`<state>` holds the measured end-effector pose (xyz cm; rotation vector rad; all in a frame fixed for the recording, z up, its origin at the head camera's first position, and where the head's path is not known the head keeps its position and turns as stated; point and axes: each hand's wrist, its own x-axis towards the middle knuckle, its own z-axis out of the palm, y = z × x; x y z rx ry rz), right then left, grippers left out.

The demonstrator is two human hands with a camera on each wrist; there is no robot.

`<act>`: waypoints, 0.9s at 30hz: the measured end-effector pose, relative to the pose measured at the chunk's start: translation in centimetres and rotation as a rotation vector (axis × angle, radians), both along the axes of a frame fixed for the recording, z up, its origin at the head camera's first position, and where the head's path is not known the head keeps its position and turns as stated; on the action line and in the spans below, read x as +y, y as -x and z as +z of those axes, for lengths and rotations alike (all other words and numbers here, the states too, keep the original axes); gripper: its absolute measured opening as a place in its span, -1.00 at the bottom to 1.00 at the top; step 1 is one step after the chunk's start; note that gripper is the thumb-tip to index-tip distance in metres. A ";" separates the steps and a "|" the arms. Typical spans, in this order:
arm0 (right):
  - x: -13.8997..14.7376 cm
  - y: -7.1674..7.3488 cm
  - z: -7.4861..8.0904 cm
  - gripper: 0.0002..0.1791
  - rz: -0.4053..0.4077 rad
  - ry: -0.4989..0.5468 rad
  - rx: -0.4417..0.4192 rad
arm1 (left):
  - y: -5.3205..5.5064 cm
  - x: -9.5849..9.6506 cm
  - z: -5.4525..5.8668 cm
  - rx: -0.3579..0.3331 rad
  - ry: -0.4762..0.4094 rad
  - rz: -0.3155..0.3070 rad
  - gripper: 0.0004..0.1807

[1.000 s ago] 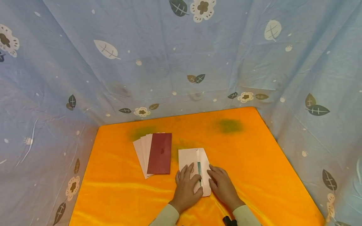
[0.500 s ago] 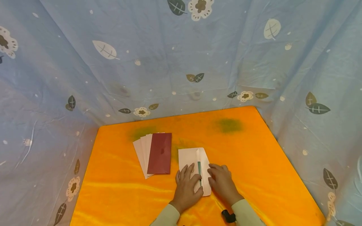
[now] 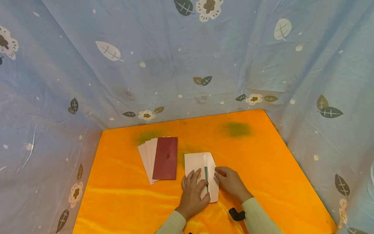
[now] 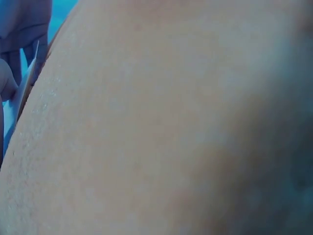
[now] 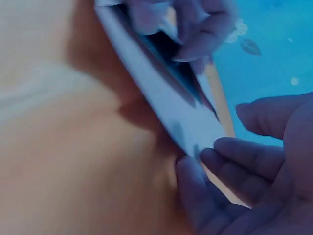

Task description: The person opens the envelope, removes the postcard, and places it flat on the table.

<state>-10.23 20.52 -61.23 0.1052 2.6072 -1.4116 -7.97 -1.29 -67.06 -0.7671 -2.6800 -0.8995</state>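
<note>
A pale pink envelope (image 3: 193, 159) lies on the orange cloth with its flap (image 3: 214, 191) folded out to the right. Along its opening shows a dark green strip (image 3: 205, 172), part of something flat inside; its kind is hidden. My left hand (image 3: 192, 195) rests on the envelope's body with its fingers spread. At the flap's outer edge, my right hand (image 3: 230, 182) pinches the paper between thumb and fingers. In the right wrist view, the flap (image 5: 168, 105) stands slightly raised at that pinch. The left wrist view is mostly filled by blurred skin.
Left of the hands, a dark red envelope (image 3: 165, 159) lies on several fanned pale envelopes (image 3: 143, 152). A black device (image 3: 236, 214) sits at the right wrist. Blue patterned curtains (image 3: 175, 65) surround the orange table cloth (image 3: 122, 208) at the back and sides.
My right hand has shifted slightly up along the flap, its fingers drawing together into a pinch on the edge. The left hand and the envelopes stay in place.
</note>
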 end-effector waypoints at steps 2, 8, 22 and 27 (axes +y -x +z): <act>0.2 0.3 0.2 -0.60 -0.040 0.051 -0.052 | 0.0 0.0 0.0 -0.003 -0.003 -0.001 -0.72; 0.8 0.7 0.2 -0.55 -0.100 0.403 -0.203 | 0.0 0.0 -0.2 -0.010 -0.009 -0.006 -0.71; 2.0 1.9 0.1 -0.12 -0.110 0.938 -0.367 | 0.0 0.1 -0.2 -0.018 -0.005 -0.007 -0.70; 2.1 2.4 0.4 -0.01 -0.047 0.986 -0.411 | -0.1 0.1 -0.1 -0.031 -0.013 -0.006 -0.70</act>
